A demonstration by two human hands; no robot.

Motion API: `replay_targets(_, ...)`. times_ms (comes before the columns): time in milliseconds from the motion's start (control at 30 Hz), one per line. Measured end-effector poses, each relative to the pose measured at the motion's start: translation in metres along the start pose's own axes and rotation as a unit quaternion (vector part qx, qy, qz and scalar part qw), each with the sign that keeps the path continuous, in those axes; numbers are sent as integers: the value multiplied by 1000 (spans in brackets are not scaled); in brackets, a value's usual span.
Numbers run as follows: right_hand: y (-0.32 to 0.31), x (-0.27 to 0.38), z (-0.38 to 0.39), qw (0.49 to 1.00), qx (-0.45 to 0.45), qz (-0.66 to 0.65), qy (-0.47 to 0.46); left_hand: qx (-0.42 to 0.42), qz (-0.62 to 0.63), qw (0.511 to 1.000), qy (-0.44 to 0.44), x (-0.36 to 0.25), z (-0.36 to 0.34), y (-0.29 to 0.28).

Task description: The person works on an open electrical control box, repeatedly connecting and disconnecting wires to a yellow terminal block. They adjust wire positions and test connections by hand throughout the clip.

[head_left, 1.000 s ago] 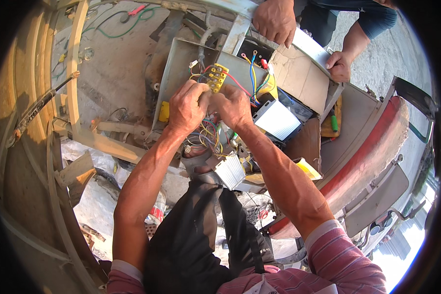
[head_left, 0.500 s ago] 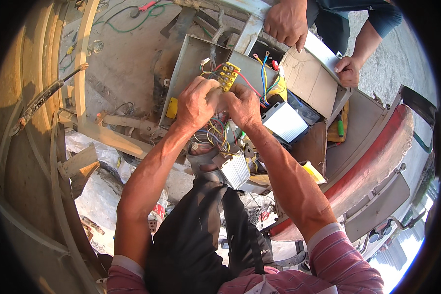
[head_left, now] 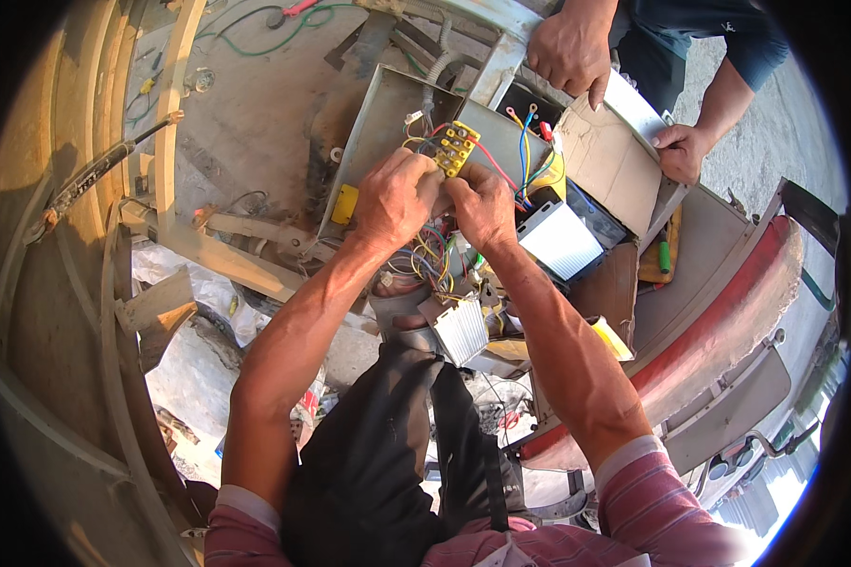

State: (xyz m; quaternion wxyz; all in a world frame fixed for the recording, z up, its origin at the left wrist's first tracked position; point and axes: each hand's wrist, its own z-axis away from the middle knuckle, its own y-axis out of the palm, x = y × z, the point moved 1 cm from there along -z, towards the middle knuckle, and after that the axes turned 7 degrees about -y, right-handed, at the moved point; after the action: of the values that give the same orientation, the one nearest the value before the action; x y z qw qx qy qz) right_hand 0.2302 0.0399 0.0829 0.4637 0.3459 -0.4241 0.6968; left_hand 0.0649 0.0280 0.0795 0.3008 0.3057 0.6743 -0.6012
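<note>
Yellow terminal block (head_left: 458, 149) with its row of screws, in the upper middle of the frame, just above the person's two hands. Its long axis runs steeply, from a lower end beside the fingertips to an upper end that leans toward the upper right; the screw heads face the viewer. The left hand (head_left: 395, 197) lies below and to the left of the block, its fingers curled inward and pointing to the upper right; the right hand (head_left: 482, 206) lies below and to the right, its fingers bent toward the left hand. The fingertips of both hands come close together at the block's lower end, where they overlap from this viewpoint; how far they are parted, and whether they grip the block or a wire, cannot be told. A red wire (head_left: 491, 159) leaves the block's right side and slopes toward the lower right. Beneath the hands, near the centre of the frame, hangs a tangle of coloured wires (head_left: 432, 260), with a finned metal box (head_left: 461, 331) below it. A second finned box (head_left: 560, 236) sits right of centre, its ribs tilted, near a sheet of cardboard (head_left: 603, 175). At the upper right, a co-worker's two hands (head_left: 573, 52) rest on a pale metal bar (head_left: 631, 106). A grey metal tray (head_left: 380, 118) lies behind the block.
</note>
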Motion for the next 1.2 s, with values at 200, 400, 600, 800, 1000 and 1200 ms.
replay_targets(200, -2, 7, 1, 1000, 0, 15, -4, -3, 22, 999, -23, 0, 0, 2)
replay_targets(400, -4, 12, 3, 999, 1, 35, -6, 1, 3, 1000, 3, -1, -2, 3)
replay_targets(600, -2, 12, 3, 1000, -4, 16, 2, 5, 11, 999, -49, -1, -1, 4)
replay_targets(800, -3, 9, 2, 1000, 1, 22, -14, 13, 14, 1000, -22, -1, -3, 5)
replay_targets(1000, 0, 5, 0, 1000, 0, 20, 11, 13, 25, 997, -69, -1, 0, 3)
replay_targets(1200, -2, 7, 2, 999, -8, 31, -10, 16, 20, 999, -23, 1, -3, 4)
